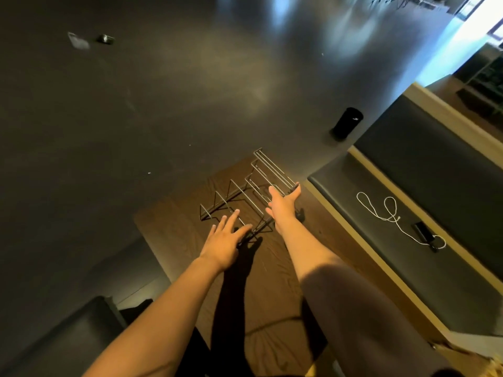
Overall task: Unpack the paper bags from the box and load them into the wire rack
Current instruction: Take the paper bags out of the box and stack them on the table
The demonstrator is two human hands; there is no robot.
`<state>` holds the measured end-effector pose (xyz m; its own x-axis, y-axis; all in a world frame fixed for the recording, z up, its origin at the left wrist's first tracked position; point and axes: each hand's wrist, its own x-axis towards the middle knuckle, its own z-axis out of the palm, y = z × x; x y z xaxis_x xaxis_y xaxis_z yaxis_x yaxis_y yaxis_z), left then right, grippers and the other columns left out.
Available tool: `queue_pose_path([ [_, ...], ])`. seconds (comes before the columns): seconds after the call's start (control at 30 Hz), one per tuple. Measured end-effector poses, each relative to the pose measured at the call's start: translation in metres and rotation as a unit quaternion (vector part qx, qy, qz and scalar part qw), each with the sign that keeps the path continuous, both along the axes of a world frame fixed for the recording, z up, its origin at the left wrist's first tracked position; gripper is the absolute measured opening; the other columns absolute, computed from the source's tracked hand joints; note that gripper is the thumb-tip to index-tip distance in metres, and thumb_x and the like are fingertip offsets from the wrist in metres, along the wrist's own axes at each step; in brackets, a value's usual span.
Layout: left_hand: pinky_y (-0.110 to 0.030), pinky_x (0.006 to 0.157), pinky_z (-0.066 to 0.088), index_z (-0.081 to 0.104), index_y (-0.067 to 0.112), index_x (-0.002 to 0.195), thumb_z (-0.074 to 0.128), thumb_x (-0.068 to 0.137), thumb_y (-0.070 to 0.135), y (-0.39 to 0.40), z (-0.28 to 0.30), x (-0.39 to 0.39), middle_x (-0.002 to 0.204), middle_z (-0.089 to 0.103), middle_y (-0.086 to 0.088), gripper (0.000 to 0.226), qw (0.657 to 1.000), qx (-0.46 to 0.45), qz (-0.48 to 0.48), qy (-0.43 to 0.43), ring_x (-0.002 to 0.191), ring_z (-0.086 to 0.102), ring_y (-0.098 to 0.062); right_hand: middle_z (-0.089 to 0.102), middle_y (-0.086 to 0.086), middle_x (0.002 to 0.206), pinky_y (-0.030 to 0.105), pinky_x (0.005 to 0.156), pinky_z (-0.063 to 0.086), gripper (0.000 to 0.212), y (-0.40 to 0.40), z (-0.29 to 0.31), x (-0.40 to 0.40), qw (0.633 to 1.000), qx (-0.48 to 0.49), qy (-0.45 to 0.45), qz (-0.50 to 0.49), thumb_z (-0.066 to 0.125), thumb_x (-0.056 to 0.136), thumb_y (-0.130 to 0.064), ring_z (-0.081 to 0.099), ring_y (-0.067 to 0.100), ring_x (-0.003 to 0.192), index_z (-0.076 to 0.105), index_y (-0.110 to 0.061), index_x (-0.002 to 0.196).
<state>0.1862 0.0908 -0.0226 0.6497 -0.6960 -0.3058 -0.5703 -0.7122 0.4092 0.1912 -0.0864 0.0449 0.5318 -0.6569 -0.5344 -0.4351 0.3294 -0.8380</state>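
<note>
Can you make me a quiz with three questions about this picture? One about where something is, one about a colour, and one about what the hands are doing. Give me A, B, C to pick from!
1. Where does the thin metal wire rack stand?
A. On the dark brown wooden table
B. On the grey floor
C. On the bench

2. What colour is the looped cord lying on the dark padded bench?
A. Red
B. White
C. Green

3. What is in the rack's slots?
A. Paper bags fill them
B. Plates fill them
C. Nothing, they are empty

Answers:
1. A, the rack's feet rest on the wood-grain tabletop.
2. B, the cord shows pale white against the dark cushion.
3. C, only bare wires show; the open left hand reaches to the rack's near end and the right hand touches its far side, neither holding a bag.
</note>
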Motion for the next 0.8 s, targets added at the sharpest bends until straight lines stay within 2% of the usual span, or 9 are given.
queue_pose_path([
  [0.1, -0.052, 0.125, 0.014, 0.020, 0.043, 0.157, 0.066, 0.090, 0.007, 0.010, 0.003, 0.029, 0.168, -0.019, 0.004, 0.089, 0.999, 0.010, 0.029, 0.010, 0.155, -0.004, -0.039, 0.032, 0.016, 0.161, 0.045, 0.105, 0.048, 0.098, 0.008, 0.001, 0.024, 0.998, 0.017, 0.018, 0.058, 0.065, 0.098, -0.029, 0.053, 0.033, 0.132, -0.013, -0.052, 0.153],
  [0.2, -0.053, 0.124, 0.015, 0.021, 0.042, 0.156, 0.069, 0.089, 0.011, 0.015, 0.004, 0.052, 0.168, -0.020, 0.003, 0.088, 0.999, 0.013, 0.042, 0.020, 0.155, -0.003, -0.038, 0.025, 0.013, 0.164, 0.050, 0.110, 0.046, 0.099, 0.010, 0.001, 0.041, 0.995, 0.020, 0.014, 0.101, 0.065, 0.098, -0.027, 0.046, 0.034, 0.139, -0.013, -0.052, 0.154],
  [0.33, -0.058, 0.124, 0.012, 0.020, 0.042, 0.156, 0.071, 0.089, 0.020, 0.015, 0.008, 0.062, 0.168, -0.018, 0.001, 0.087, 0.997, 0.029, 0.065, 0.023, 0.155, -0.007, -0.037, 0.016, 0.009, 0.167, 0.050, 0.107, 0.048, 0.096, 0.009, 0.011, 0.037, 0.994, 0.020, 0.002, 0.103, 0.063, 0.099, -0.018, 0.047, 0.034, 0.138, -0.008, -0.047, 0.157],
  [0.47, -0.061, 0.123, 0.010, 0.027, 0.035, 0.155, 0.068, 0.090, 0.029, -0.002, 0.029, 0.042, 0.169, -0.005, -0.005, 0.077, 0.991, 0.001, 0.130, 0.020, 0.155, -0.006, -0.038, 0.016, 0.006, 0.167, 0.042, 0.097, 0.055, 0.084, -0.006, 0.027, -0.007, 0.996, 0.000, -0.010, 0.085, 0.060, 0.099, -0.010, 0.048, 0.031, 0.136, 0.010, -0.041, 0.158],
  [0.53, -0.056, 0.124, 0.017, 0.033, 0.030, 0.153, 0.068, 0.090, 0.032, -0.025, 0.046, 0.022, 0.168, 0.008, -0.009, 0.072, 0.988, -0.027, 0.150, -0.005, 0.154, 0.002, -0.037, 0.024, 0.007, 0.164, 0.040, 0.097, 0.055, 0.073, -0.021, 0.042, -0.044, 0.997, -0.023, -0.016, 0.069, 0.058, 0.100, -0.009, 0.051, 0.029, 0.133, 0.021, -0.034, 0.158],
  [0.63, -0.046, 0.116, 0.034, 0.045, 0.023, 0.146, 0.066, 0.091, 0.031, -0.071, 0.074, -0.023, 0.156, 0.034, -0.011, 0.059, 0.981, -0.115, 0.155, 0.009, 0.145, 0.028, -0.035, 0.040, 0.004, 0.153, 0.040, 0.098, 0.055, 0.059, -0.047, 0.074, -0.115, 0.995, -0.082, -0.042, 0.029, 0.057, 0.100, -0.009, 0.058, 0.022, 0.123, 0.036, -0.029, 0.151],
  [0.73, -0.035, 0.100, 0.045, 0.060, 0.019, 0.126, 0.064, 0.095, 0.021, -0.116, 0.107, -0.086, 0.129, 0.059, -0.005, 0.031, 0.962, -0.223, 0.108, 0.112, 0.122, 0.056, -0.024, 0.055, -0.005, 0.136, 0.035, 0.094, 0.058, 0.045, -0.078, 0.105, -0.208, 0.984, -0.170, -0.050, -0.033, 0.059, 0.099, -0.009, 0.062, 0.012, 0.114, 0.051, -0.030, 0.138],
  [0.8, -0.036, 0.097, 0.051, 0.066, 0.029, 0.105, 0.064, 0.095, 0.020, -0.141, 0.122, -0.142, 0.108, 0.067, 0.004, 0.014, 0.935, -0.273, 0.056, 0.219, 0.106, 0.063, -0.017, 0.062, -0.008, 0.123, 0.029, 0.090, 0.058, 0.034, -0.100, 0.115, -0.288, 0.970, -0.217, -0.049, -0.103, 0.058, 0.098, -0.009, 0.064, 0.008, 0.109, 0.060, -0.029, 0.126],
])
